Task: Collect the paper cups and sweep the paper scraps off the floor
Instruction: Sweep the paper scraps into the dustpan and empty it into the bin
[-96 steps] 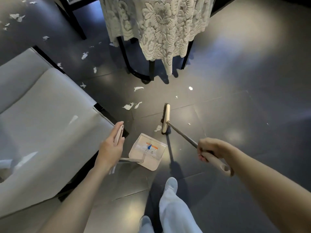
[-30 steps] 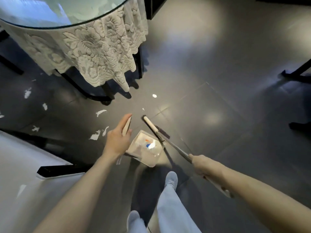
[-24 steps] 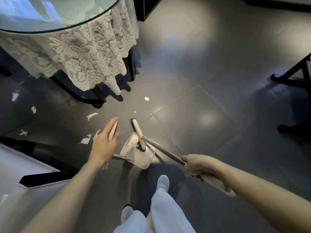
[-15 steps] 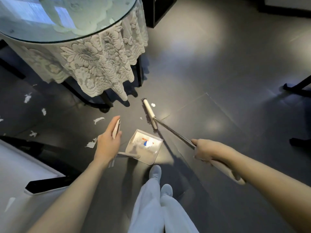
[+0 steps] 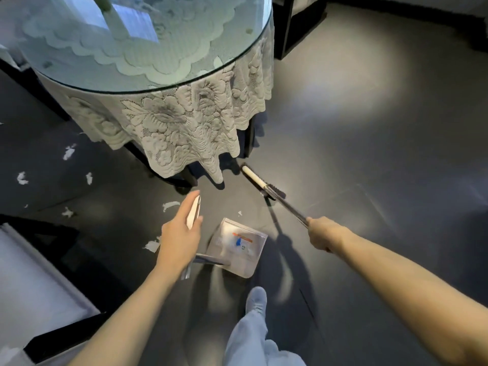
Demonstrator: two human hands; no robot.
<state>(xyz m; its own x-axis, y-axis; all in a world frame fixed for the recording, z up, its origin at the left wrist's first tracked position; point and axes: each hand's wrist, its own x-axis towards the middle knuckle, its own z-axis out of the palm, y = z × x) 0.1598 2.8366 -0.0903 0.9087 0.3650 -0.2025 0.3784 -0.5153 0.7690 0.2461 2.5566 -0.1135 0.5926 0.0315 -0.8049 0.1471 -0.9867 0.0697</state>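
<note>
Here, right hand (image 5: 326, 237) grips broom (image 5: 260, 182) (left hand (image 5: 179, 240) holds dustpan (image 5: 237, 250)).

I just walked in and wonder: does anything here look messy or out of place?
Yes: torn white paper scraps litter the dark floor beside the round table, a few near the dustpan.

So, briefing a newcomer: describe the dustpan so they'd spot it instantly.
Find the round lace-covered table. At floor level before it, beside the left hand, is the dustpan. Unlike the white scraps, it's a pale square tray with a coloured label.
</note>
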